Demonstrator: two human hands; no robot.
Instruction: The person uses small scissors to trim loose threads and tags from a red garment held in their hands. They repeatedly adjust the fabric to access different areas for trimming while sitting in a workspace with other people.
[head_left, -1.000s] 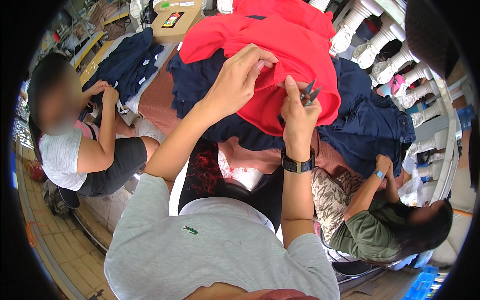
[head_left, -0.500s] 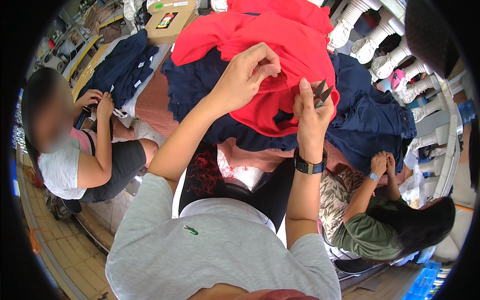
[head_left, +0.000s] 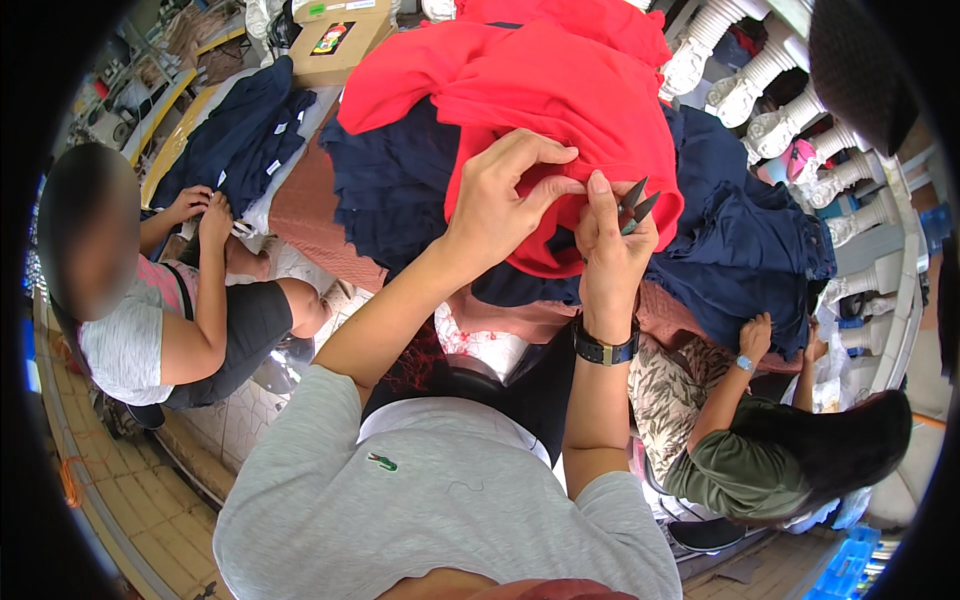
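Note:
A bright red garment (head_left: pixel 560 85) lies heaped on the table before me. My left hand (head_left: pixel 505 190) is bent over its near edge, the fingers curled and the thumb tip pressed on the cloth. Against that thumb comes the thumb of my right hand (head_left: pixel 612 235), which grips a pair of thread snips (head_left: pixel 636 208). The two dark, pointed blades stick out between its fingers, apart and aimed up and to the right. My right fingers also touch the red cloth. How much of it each hand pinches is partly hidden.
Dark navy garments (head_left: pixel 385 180) lie under the red one, with more navy cloth (head_left: pixel 740 225) to the right. A cardboard box (head_left: pixel 340 45) stands at the back left. White balusters (head_left: pixel 780 125) line the right. One person (head_left: pixel 120 330) sits at left, another (head_left: pixel 760 450) at right, both handling navy garments.
My left hand has come down and right to meet my right hand at the red cloth. My right hand has shifted slightly left. The person at right has moved their hands apart.

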